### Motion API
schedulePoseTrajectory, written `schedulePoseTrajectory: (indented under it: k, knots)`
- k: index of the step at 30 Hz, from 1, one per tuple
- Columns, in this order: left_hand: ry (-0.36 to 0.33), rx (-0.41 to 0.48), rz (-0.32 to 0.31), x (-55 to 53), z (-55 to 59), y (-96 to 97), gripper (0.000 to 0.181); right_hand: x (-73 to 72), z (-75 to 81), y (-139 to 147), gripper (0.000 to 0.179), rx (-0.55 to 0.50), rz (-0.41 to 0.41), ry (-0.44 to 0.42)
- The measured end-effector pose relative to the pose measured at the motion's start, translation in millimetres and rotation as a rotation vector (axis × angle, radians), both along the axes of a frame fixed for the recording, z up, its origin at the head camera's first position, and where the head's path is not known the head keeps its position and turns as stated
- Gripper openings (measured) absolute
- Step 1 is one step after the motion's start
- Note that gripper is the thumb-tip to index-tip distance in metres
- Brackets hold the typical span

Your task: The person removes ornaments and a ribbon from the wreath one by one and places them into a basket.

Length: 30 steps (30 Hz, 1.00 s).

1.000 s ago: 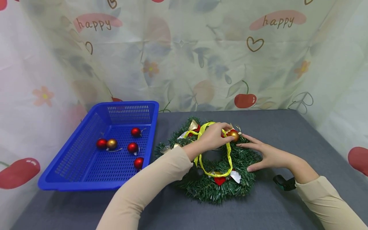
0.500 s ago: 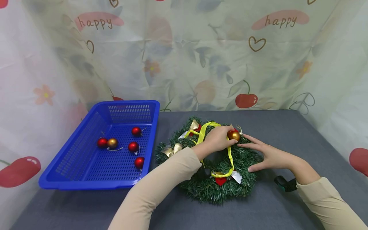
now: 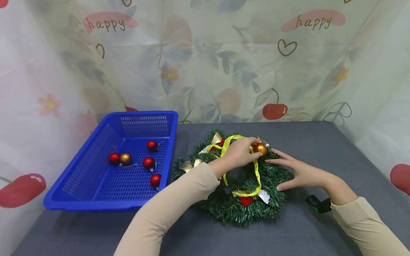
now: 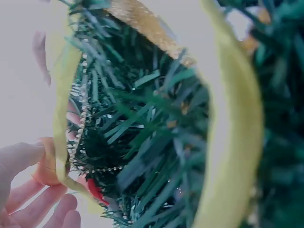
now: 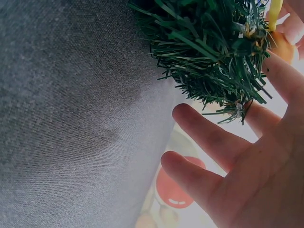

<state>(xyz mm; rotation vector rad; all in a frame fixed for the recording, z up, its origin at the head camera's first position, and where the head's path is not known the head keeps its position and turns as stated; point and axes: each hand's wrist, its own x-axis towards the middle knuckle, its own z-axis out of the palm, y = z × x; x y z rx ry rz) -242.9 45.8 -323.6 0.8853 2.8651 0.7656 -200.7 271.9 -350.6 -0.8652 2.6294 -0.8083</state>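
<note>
A gold Christmas ball (image 3: 261,149) sits at the far right part of a green wreath (image 3: 243,215). Its surface is pinched between thumb and fingers of my left hand (image 3: 238,153); the left wrist view also shows this gold ball (image 4: 46,166), partly behind ribbon. A yellow ribbon (image 3: 257,174) loops over the wreath, under the left hand. My right hand (image 3: 302,174) lies at the wreath's right edge, fingers spread, index and middle tips close to the ball. In the right wrist view the fingers (image 5: 213,137) are beside the green needles (image 5: 204,52).
Left of the wreath stands a blue plastic basket (image 3: 96,206) with several red balls (image 3: 148,163) and one gold ball (image 3: 125,159) inside. Gold and silver bows and a red heart (image 3: 246,201) decorate the wreath. A grey cloth (image 3: 307,138) covers the table, before a printed curtain.
My left hand shifted slightly right, then a little back left, staying at the gold ball, which moved slightly. The right hand keeps its place at the wreath's edge.
</note>
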Motion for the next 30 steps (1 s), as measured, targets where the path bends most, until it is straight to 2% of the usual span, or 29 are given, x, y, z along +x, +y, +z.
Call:
schedulePoseTrajectory:
  k: [14, 22, 30]
  knots:
    - [0.016, 0.07, -0.063, 10.7, 21.4, -22.0, 0.039, -1.0, -1.3, 1, 0.072, 0.0, 0.007, 0.016]
    - [0.018, 0.073, -0.052, 17.7, 25.9, -39.4, 0.039, -0.9, -1.2, 0, 0.073, -0.002, 0.012, 0.021]
    - [0.009, 0.1, -0.072, 26.3, 30.7, -60.5, 0.041, -0.7, -1.4, 0, 0.073, 0.001, 0.006, 0.014]
